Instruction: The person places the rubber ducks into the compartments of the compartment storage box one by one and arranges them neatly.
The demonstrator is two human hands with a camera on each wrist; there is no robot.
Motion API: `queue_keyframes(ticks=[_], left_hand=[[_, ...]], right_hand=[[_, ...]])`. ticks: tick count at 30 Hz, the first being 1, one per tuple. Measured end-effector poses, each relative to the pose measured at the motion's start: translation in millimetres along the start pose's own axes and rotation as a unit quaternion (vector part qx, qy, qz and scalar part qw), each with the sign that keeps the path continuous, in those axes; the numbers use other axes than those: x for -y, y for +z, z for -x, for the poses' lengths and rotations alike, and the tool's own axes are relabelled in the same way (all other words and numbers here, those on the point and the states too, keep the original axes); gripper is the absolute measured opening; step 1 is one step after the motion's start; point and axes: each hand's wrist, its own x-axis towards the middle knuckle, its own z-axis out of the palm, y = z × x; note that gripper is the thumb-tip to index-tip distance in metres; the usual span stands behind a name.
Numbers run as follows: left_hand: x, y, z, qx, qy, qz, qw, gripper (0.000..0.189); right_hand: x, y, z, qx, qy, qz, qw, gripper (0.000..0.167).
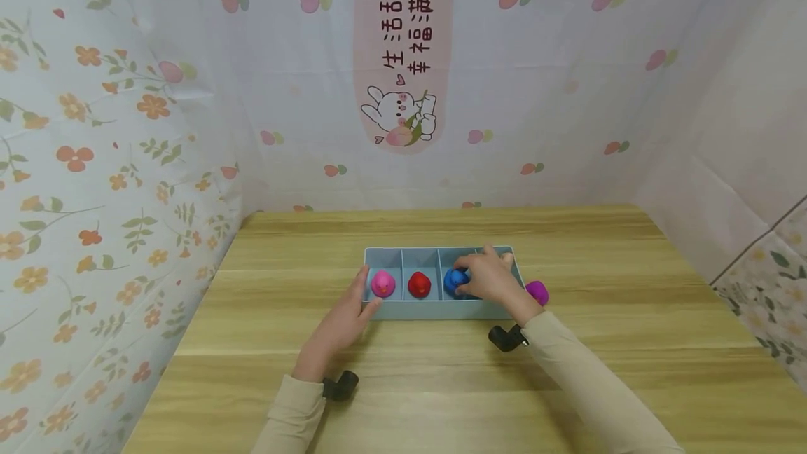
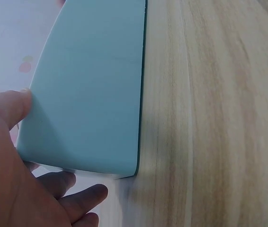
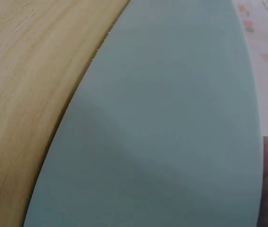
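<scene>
A light-blue tray [image 1: 435, 310] with compartments in a row stands on the table. In the head view, a pink rubber duck [image 1: 382, 284] sits in its leftmost compartment and a red rubber duck [image 1: 419, 286] in the one beside it. My right hand [image 1: 494, 277] reaches over the tray and pinches a blue rubber duck [image 1: 454, 281] in the third compartment, covering part of it. The left hand [image 1: 340, 322] rests at the tray's left front corner, thumb against the front rim and the fingers extended along the left end. The right wrist view shows mostly the tray's front wall.
A purple rubber duck [image 1: 538, 293] lies on the wooden table [image 1: 416, 384] just outside the tray's right end, partly hidden by the right wrist. Patterned cloth [image 1: 284, 69] hangs behind the table and at both sides.
</scene>
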Motion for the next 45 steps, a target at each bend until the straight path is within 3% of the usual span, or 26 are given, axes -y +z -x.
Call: queue_keyframes(ticks=[17, 29, 45], left_hand=[[-3.7, 0.1, -0.4, 0.004, -0.001, 0.001, 1.0000, 0.073], [-4.8, -1.8, -0.2, 0.018, -0.016, 0.008, 0.9997, 0.073], [-0.1, 0.0, 0.3, 0.010, -0.012, 0.012, 0.9998, 0.073]], right_hand=[[1.5, 0.3, -0.3, 0.026, 0.004, 0.003, 0.9996, 0.037], [-1.1, -10.7, 3.4, 0.029, 0.003, -0.028, 0.9992, 0.042], [-16.7, -27.9, 15.5, -0.051, -0.008, -0.113, 0.9922, 0.023]])
